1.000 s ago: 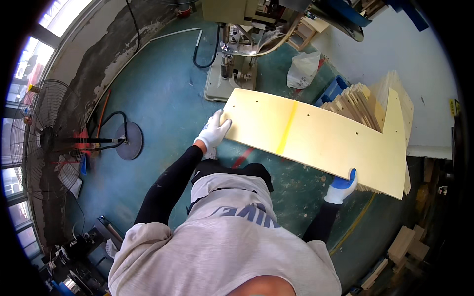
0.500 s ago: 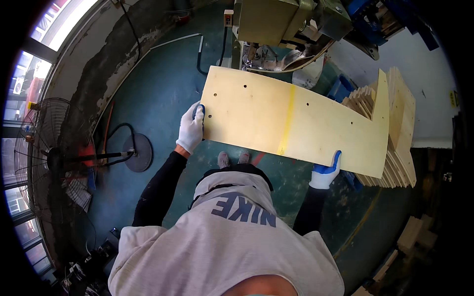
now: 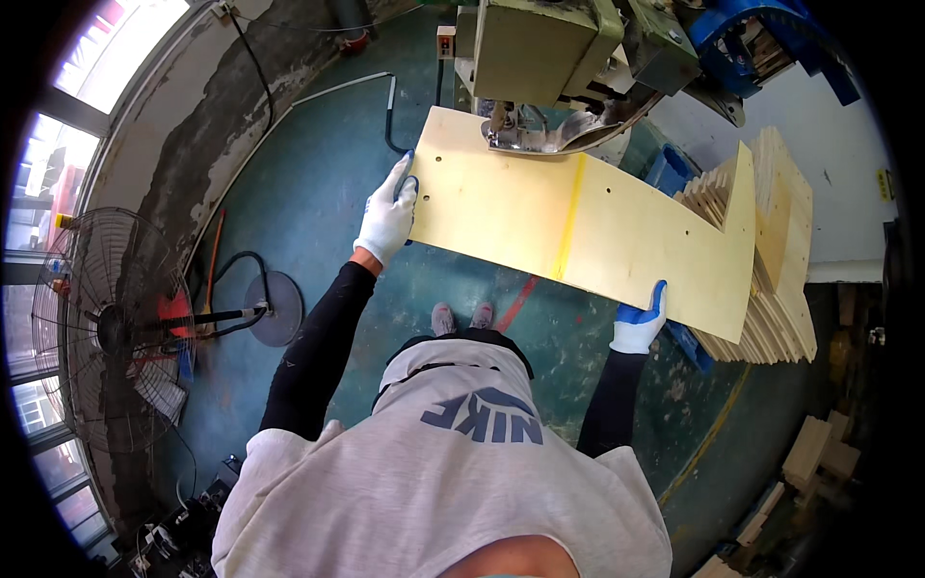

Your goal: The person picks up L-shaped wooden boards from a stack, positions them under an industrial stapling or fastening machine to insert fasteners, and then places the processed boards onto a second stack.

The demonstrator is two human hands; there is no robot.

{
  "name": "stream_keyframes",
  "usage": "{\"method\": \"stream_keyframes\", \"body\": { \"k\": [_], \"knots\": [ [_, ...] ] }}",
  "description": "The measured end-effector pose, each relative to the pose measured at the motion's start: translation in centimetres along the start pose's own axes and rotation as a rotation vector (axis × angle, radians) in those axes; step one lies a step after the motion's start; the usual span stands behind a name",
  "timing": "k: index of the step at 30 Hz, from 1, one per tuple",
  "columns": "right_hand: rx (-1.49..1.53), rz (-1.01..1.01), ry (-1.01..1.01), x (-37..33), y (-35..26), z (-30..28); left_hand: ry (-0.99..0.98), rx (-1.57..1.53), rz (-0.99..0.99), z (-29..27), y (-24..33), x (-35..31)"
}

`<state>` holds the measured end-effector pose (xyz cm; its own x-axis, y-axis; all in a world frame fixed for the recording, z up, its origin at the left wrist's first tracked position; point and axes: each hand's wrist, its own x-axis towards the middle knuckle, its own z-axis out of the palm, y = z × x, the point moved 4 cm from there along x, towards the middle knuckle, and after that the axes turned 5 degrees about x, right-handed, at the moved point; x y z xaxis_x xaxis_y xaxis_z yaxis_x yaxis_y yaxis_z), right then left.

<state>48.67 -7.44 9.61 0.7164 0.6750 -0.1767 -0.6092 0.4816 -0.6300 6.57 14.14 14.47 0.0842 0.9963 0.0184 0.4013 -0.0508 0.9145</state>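
A long, pale plywood panel [image 3: 501, 202] with an angled right end, several small drilled holes and a yellow stripe across it is held out in front of me. My left hand [image 3: 389, 214], in a white glove with blue palm coating, grips its left edge. At the near edge, toward the right, my right hand [image 3: 640, 318] is closed on the panel with the thumb on top. The panel's far edge reaches under the metal head [image 3: 525, 135] of a green machine [image 3: 540, 53]. Most fingers of both hands are hidden beneath the wood.
A stack of cut plywood pieces [image 3: 785, 241] stands at the right, close to the panel's end. On the left are a caged floor fan [image 3: 106, 328] and its round base [image 3: 274, 308]. Wood offcuts [image 3: 807, 453] lie at the lower right.
Both hands keep hold of the panel. Its left end has moved away from me and slightly right, bringing the far edge under the machine head. The right hand has shifted only slightly.
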Motion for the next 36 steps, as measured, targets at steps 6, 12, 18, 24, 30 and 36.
{"method": "stream_keyframes", "body": {
  "k": [6, 12, 18, 24, 30, 36],
  "knots": [
    [-0.014, -0.021, 0.066, -0.6, -0.2, 0.4, -0.067, -0.001, -0.056, -0.4, -0.1, 1.3],
    [0.023, -0.021, 0.07, -2.3, 0.9, 0.5, -0.022, 0.079, 0.058, -1.2, -1.4, 1.3],
    [-0.02, 0.018, 0.111, -1.7, 0.6, -0.4, -0.127, 0.045, -0.143, -0.6, -1.2, 1.6],
    [-0.001, 0.001, 0.091, -2.0, 1.3, -0.7, -0.006, 0.13, 0.017, -0.7, -2.4, 1.1],
    [-0.037, -0.058, 0.064, -1.7, 1.2, -0.6, -0.002, 0.104, -0.031, -0.2, -1.8, 1.5],
    [-0.058, -0.045, 0.068, -2.5, 0.6, 0.9, 0.058, -0.006, -0.056, -1.3, 0.0, 0.7]
  ]
}}
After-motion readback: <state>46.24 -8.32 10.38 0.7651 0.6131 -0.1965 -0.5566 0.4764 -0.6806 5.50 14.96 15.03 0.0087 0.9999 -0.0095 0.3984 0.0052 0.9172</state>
